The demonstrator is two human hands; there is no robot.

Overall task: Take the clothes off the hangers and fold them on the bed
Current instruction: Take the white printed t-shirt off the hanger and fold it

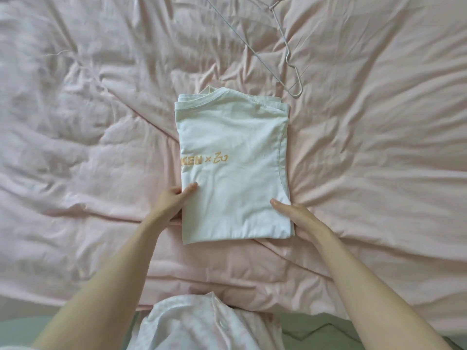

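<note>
A white wire hanger lies bare on the wrinkly pink bed cover, just past the folded white shirt with gold letters in the middle of the bed. The left hand and the right hand hold the shirt's near sides, thumbs on top and fingers tucked under. A pale patterned cloth sits at the near edge, and the floor looks green.

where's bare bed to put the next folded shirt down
Wide bare cover left of the folded white T-shirt, and another stretch to its right below the hanger. Crowded: the shirt's near corners, where the left hand and right hand sit.
</note>
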